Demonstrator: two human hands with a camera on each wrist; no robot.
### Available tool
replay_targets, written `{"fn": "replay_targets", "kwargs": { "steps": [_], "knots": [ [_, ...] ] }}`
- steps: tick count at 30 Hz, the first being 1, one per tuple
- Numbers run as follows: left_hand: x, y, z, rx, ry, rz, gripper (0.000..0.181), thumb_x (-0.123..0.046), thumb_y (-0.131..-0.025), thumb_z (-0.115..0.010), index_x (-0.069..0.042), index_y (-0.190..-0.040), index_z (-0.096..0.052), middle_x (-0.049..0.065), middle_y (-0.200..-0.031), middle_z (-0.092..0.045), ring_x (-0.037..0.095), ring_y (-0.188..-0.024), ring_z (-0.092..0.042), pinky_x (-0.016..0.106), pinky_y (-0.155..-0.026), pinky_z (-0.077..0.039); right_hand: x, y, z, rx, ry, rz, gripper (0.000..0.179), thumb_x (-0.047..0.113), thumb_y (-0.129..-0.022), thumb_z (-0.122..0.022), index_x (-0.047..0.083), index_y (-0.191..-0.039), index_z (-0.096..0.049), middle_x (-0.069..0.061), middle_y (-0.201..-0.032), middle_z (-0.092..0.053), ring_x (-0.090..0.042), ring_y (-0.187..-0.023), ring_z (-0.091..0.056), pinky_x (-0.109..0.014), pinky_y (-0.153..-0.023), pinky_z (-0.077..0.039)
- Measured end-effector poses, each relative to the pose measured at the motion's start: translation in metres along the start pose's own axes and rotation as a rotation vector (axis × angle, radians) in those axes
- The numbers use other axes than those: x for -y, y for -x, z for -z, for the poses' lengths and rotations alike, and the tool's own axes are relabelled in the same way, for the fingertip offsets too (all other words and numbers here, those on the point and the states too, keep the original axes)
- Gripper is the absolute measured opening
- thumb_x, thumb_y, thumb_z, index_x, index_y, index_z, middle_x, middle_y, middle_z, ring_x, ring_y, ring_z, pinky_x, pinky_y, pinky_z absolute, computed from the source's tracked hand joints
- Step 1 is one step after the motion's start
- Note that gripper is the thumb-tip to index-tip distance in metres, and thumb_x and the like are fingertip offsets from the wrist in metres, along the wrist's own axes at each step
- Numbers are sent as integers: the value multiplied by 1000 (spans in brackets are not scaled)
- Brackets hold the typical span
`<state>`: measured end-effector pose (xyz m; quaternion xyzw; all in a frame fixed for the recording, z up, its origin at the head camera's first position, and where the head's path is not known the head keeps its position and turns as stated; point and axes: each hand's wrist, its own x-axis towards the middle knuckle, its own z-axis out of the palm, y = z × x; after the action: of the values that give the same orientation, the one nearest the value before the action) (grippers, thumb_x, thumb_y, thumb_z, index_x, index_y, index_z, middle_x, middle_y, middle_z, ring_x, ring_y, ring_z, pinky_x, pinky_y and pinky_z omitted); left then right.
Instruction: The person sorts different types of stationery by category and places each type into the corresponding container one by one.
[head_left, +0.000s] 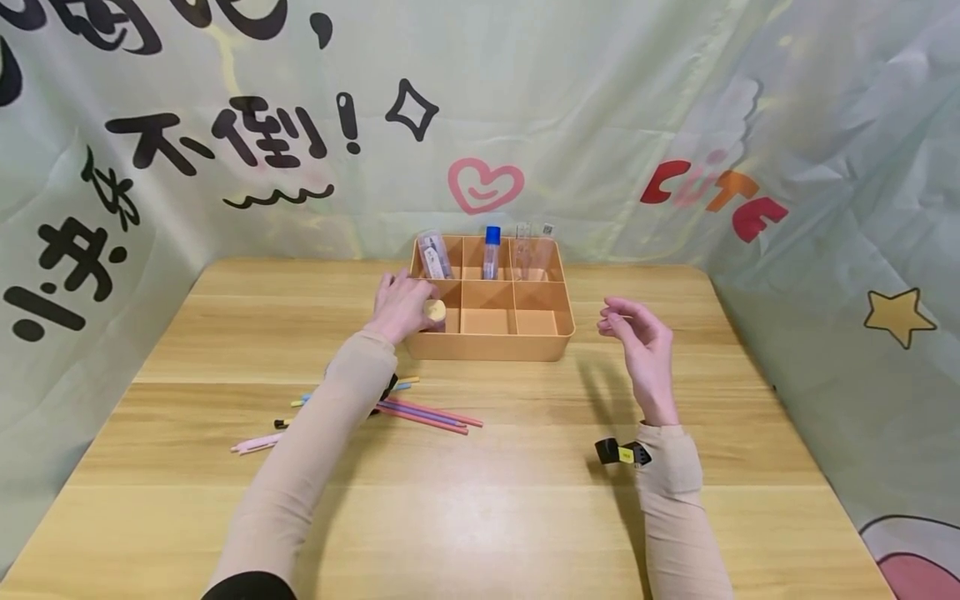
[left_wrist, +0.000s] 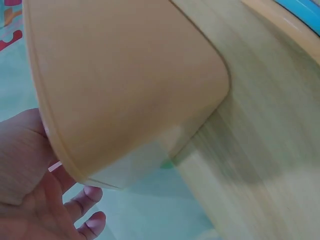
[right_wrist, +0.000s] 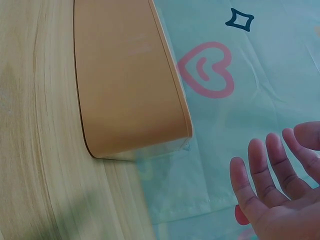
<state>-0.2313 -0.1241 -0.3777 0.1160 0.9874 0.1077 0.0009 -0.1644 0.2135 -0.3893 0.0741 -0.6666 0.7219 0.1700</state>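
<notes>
My left hand (head_left: 403,307) is at the front left compartment of an orange desk organizer (head_left: 491,347). Its fingers grip a small round container with a pale yellow top (head_left: 434,311), whose lower part sits below the compartment's rim. In the left wrist view the organizer's wall (left_wrist: 125,85) hides most of that grip, and the fingers (left_wrist: 84,200) curl past the rim. My right hand (head_left: 643,354) hovers to the right of the organizer with relaxed, slightly bent fingers and nothing in them; the right wrist view shows its bare palm (right_wrist: 280,210).
In the organizer's back row stand a clear plastic case (head_left: 433,255), a blue-capped tube (head_left: 491,252) and a transparent item (head_left: 523,254). Several pencils and pens (head_left: 431,414) lie on the wooden table (head_left: 480,517), partly under my left forearm. A printed cloth (head_left: 585,108) hangs behind.
</notes>
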Motion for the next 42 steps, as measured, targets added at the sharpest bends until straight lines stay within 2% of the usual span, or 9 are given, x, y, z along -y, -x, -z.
{"fn": "replay_targets", "kwargs": {
  "steps": [3,8,12,18,24,28,33,37,42],
  "knots": [
    [2,0,-1,-9,-20,1,48,-41,-76,-87,-14,-115,-74,6,-117,-75,29,-103,-51,44,-94,-35,0,-1,0,0,-5,3,18,0,-99,-58,-7,-112,-68,-4,-93,-71,-13,-80,-69,-23,-78,-59],
    [5,0,0,3,-21,-9,50,-43,-78,-86,-15,-117,-73,5,-118,-74,30,-104,-49,44,-91,-34,0,-1,-1,-3,-17,6,17,0,-99,-58,6,-107,-72,-5,-93,-71,-13,-80,-69,-23,-78,-59],
    [8,3,6,-9,41,-17,59,-44,-79,-85,-14,-127,-69,8,-129,-69,32,-112,-48,45,-96,-35,-1,-1,-1,-1,-21,11,17,0,-98,-58,-1,-110,-71,-7,-94,-71,-14,-80,-69,-23,-78,-59],
    [24,21,20,-160,195,-27,53,-37,-89,-75,-10,-133,-63,16,-139,-63,37,-124,-48,52,-106,-36,0,0,-3,0,-9,12,19,0,-98,-59,-8,-113,-67,-8,-94,-71,-14,-80,-69,-23,-79,-59],
    [56,48,19,-264,366,11,46,-30,-94,-70,-6,-133,-63,18,-138,-62,40,-125,-48,56,-108,-32,1,1,-5,18,3,15,28,-1,-99,-57,-20,-118,-58,-4,-94,-71,-13,-80,-69,-22,-79,-59],
    [75,64,17,-379,479,46,41,-24,-95,-68,-4,-131,-64,21,-133,-65,40,-119,-51,55,-104,-34,1,1,-6,19,1,15,25,-1,-98,-58,-17,-117,-61,-4,-93,-71,-14,-80,-69,-23,-79,-59],
    [87,79,18,-565,553,25,32,-18,-95,-68,-2,-123,-68,21,-122,-69,31,-102,-54,41,-90,-36,1,2,-7,32,-2,22,20,-1,-98,-59,-11,-114,-66,-5,-94,-71,-14,-81,-69,-23,-80,-59],
    [88,88,16,-587,575,13,33,-18,-95,-69,-2,-123,-68,20,-121,-70,22,-94,-48,36,-87,-31,1,3,-8,49,-12,29,19,-2,-98,-59,-10,-113,-67,-6,-95,-72,-14,-81,-69,-23,-80,-59],
    [88,98,11,-587,610,19,33,-15,-94,-70,0,-123,-67,22,-122,-69,20,-94,-47,39,-89,-33,4,5,-13,112,-6,45,28,-3,-97,-59,-22,-117,-58,-2,-94,-73,-11,-82,-70,-22,-82,-58]
  ]
}}
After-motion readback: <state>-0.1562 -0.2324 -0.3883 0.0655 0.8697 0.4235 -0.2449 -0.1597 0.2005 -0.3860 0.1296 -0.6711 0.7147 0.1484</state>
